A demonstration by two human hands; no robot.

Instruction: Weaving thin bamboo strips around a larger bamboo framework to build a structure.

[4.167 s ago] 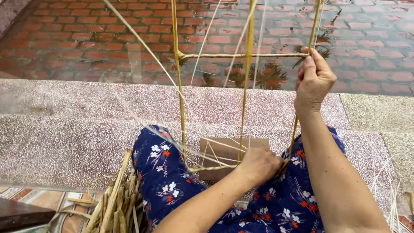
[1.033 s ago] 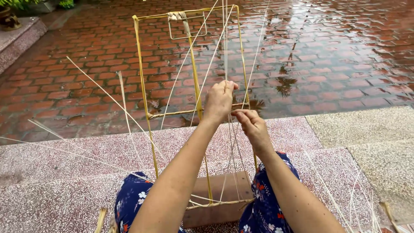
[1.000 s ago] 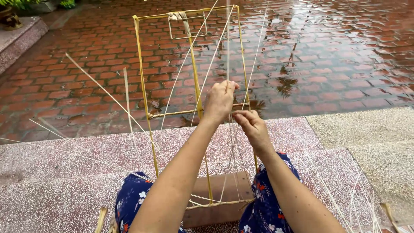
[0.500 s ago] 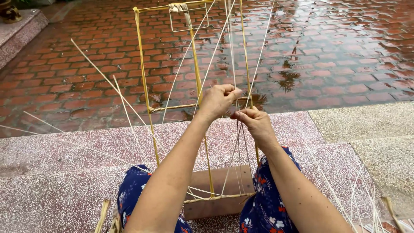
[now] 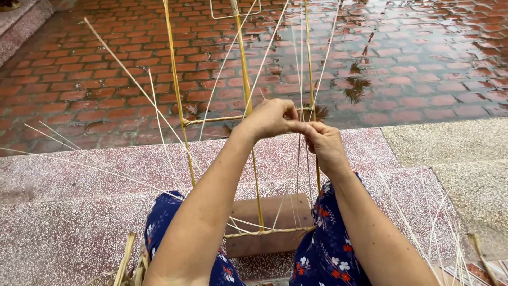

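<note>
Head view: both hands' fingers pinch thin pale strips (image 5: 299,159) on yellow bamboo frame (image 5: 244,100).

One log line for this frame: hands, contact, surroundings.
left hand: pinching thin strips | right hand: same strips, fingertips meeting | bamboo frame upright on wooden block | wet brick floor
</note>
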